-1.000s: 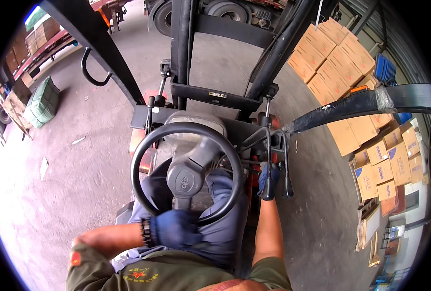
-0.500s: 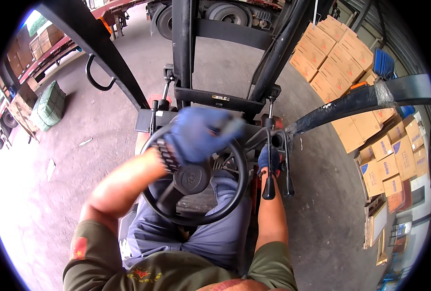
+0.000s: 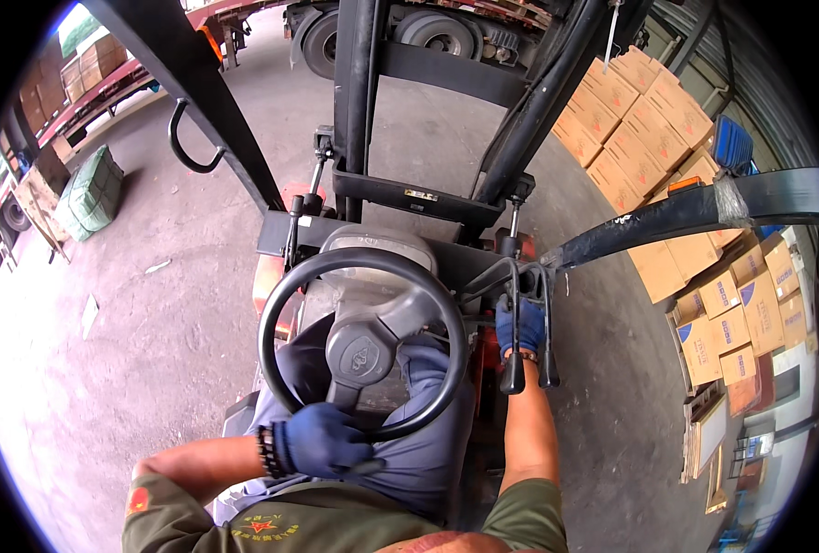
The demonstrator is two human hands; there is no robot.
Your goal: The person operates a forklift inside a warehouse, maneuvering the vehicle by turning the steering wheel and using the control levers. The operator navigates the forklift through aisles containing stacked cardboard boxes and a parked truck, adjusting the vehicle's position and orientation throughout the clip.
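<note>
My left hand [image 3: 328, 441], in a blue glove with a dark beaded band at the wrist, is closed at the lower rim of the black steering wheel [image 3: 271, 343]. Greyish fingertips point right, over my lap. Beyond the wheel's right side, my right hand [image 3: 525, 328], also gloved in blue, sits beneath two black control levers [image 3: 514, 370]. Its fingers look curled, but the levers partly cover them, and what they hold is hidden. The wheel's grey hub [image 3: 361, 354] shows between its spokes.
Ahead rises the forklift's black mast [image 3: 428, 74], with a truck wheel [image 3: 441, 39] beyond. Stacked cartons [image 3: 630, 138] stand at right, near a black overhead-guard post [image 3: 649, 217]. A green wrapped bale [image 3: 92, 195] lies on the concrete floor [image 3: 179, 304] at left.
My left hand has swept from the wheel's top to its bottom, and the wheel has turned. My right hand has shifted slightly nearer and right, along with the levers. The view has shifted a little.
</note>
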